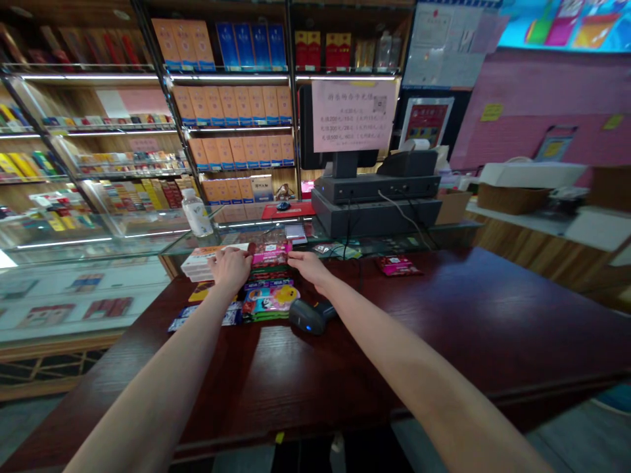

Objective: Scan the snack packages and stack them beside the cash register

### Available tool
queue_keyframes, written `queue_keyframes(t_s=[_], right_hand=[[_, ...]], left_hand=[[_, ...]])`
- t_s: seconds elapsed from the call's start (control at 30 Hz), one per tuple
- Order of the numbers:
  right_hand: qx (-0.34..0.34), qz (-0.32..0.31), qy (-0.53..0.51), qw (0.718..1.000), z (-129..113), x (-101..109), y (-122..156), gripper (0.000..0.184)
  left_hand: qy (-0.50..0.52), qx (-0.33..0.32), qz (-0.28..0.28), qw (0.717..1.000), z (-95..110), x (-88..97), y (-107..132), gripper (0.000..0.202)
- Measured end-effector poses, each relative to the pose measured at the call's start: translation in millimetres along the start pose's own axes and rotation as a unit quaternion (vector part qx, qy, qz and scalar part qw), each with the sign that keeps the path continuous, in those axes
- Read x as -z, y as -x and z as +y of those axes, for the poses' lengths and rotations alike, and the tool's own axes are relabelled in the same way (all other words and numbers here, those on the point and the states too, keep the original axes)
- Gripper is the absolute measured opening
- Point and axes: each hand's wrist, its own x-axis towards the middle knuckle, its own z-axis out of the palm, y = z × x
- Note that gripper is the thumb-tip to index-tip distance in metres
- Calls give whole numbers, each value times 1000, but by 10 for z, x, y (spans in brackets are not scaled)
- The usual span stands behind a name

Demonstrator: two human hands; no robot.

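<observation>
A pink and dark-red snack packet lies on a stack of packets, between my two hands. My right hand pinches its right edge. My left hand is closed at its left edge, beside a stack of white boxes; its fingertips are partly hidden. Nearer me lies a blue and green packet with a yellow cartoon figure. Blue-and-white packets and a yellow packet sit to its left, partly behind my left forearm. A black barcode scanner rests under my right forearm.
Another pink packet lies on the dark wooden table, right of my hands. Beyond are a glass counter, a clear bottle, and a black register with a monitor bearing a pink sign. Shelves of boxes line the back wall.
</observation>
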Motion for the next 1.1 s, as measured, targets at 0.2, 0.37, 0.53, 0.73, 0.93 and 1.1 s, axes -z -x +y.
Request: queue_keyframes(t_s=[0.2, 0.37, 0.53, 0.73, 0.93, 1.1], right_hand=[[-5, -14, -15, 1000, -1, 17, 85, 29], [-18, -18, -26, 999, -8, 47, 148, 33], [-28, -9, -33, 999, -14, 156, 220, 38], [-18, 19, -41, 999, 19, 343, 270, 38], [-8, 40, -49, 998, 70, 556, 322, 35], [0, 50, -54, 997, 171, 749, 353, 35]], left_hand=[[3, 27, -1, 1000, 30, 2, 24, 36], [22, 57, -1, 998, 62, 22, 44, 33], [51, 61, 4, 997, 119, 57, 110, 32], [118, 48, 13, 992, 262, 73, 214, 31], [180, 22, 31, 983, 424, -28, 339, 24], [234, -12, 47, 971, 528, -203, 447, 21]])
